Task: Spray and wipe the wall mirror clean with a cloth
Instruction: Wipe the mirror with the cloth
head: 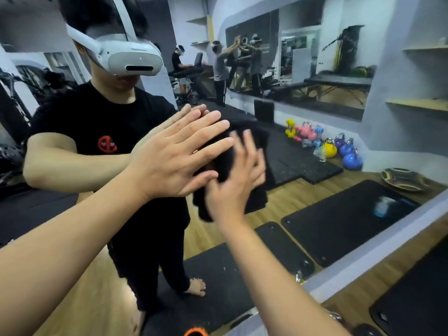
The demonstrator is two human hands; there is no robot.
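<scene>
Nearest the camera, both bare forearms reach up to the mirror (303, 209). The left hand (174, 161) lies flat on the glass with fingers straight and spread, a ring on one finger; its grip is released, it only braces there and meets its own reflection fingertip to fingertip. Just right of it, the right hand (236, 180) presses a black cloth (249, 151) against the glass. That hand is blurred, so it looks to be mid-stroke; its fingers appear spread and fairly straight over the cloth, pushing it rather than clenching it, though the blur leaves some doubt. The cloth sits bunched between palm and mirror, touching the left hand's thumb side.

As a judgement, the work is in the wiping stage. No spray bottle is in either hand, and none can be made out with certainty. Whether spraying is finished cannot be told. The glass around the cloth shows no clear streaks or wet patches, so how much has been wiped is also uncertain. A pale smudge (385, 206) lies on the mirror low and right of the cloth; it may be soil, spray or a reflection. The areas above and far right of the cloth likely remain to be covered.

Beyond the cloth, the mirror reflects floor mats (339, 221), then coloured kettlebells (339, 149), and farthest a second mirror (303, 61) on the far wall.
</scene>
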